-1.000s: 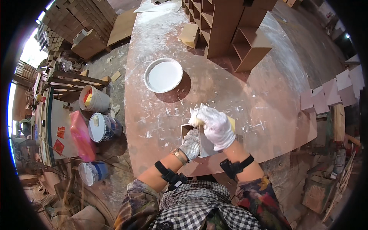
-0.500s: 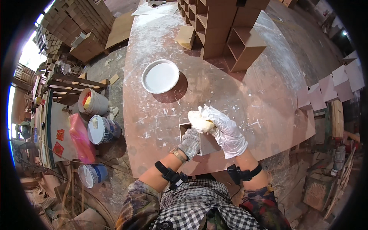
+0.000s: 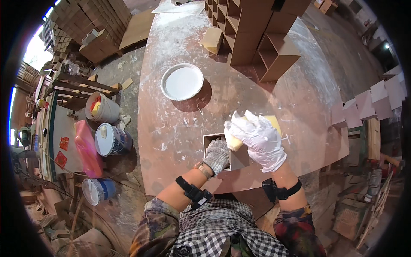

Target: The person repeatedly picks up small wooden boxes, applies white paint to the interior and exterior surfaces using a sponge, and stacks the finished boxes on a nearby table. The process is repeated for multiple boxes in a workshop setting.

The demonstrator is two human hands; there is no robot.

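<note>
Hands are busy near the front edge of the big brown worktop (image 3: 299, 98), which is dusty with white marks. The left hand (image 3: 217, 155), in a grey knit glove, is closed on the side of a small open brown wooden box (image 3: 227, 150) and holds it steady on the worktop. The right hand (image 3: 259, 139), in a white rubber glove, grips a yellow sponge (image 3: 233, 141) and presses it on the top edge of the box. A round white plate (image 3: 182, 81) sits farther back on the worktop, well apart from the box. Brown wooden shelf boxes (image 3: 257, 34) stand at the far end. On the floor to the left are a grey bucket (image 3: 102, 109) and two blue buckets with white lids (image 3: 112, 139).
</note>
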